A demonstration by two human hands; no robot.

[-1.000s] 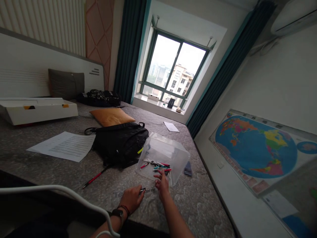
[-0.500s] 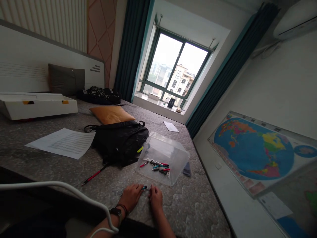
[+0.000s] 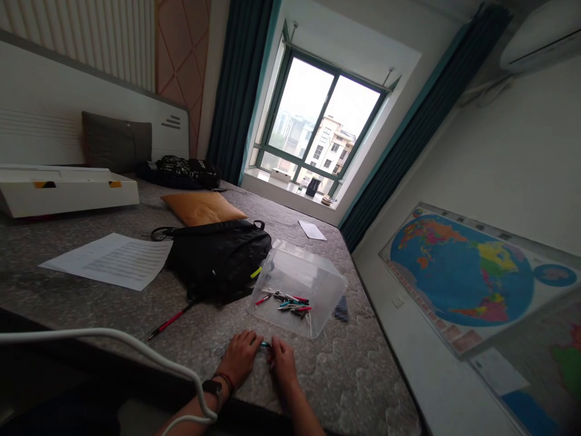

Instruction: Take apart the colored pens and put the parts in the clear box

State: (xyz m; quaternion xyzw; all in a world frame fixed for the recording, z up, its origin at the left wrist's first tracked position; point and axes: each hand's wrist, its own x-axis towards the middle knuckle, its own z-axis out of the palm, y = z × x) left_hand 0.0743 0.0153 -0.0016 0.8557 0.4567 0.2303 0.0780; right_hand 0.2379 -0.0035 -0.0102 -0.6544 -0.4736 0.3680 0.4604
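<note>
Close to the near edge of the mattress, my left hand (image 3: 240, 357) is closed around a small teal pen (image 3: 264, 344), and much of the pen is hidden by my fingers. My right hand (image 3: 282, 358) pinches at the pen's other end; any small part between those fingertips is too small to make out. Just beyond my hands lies a clear plastic box (image 3: 329, 284). Inside it is a loose pile of pens (image 3: 288, 301) in red, teal, white and black.
A black backpack (image 3: 218, 260) lies left of the box, with a red-and-black pen (image 3: 170, 321) before it. Printed paper (image 3: 113, 263), a brown envelope (image 3: 204, 208) and a white case (image 3: 68, 197) are farther left. A white cable (image 3: 149, 357) crosses at lower left.
My hands have come closer together, with my right hand shifted slightly left toward the pen. The silvery bit seen between them earlier is now mostly covered. The view has turned slightly.
</note>
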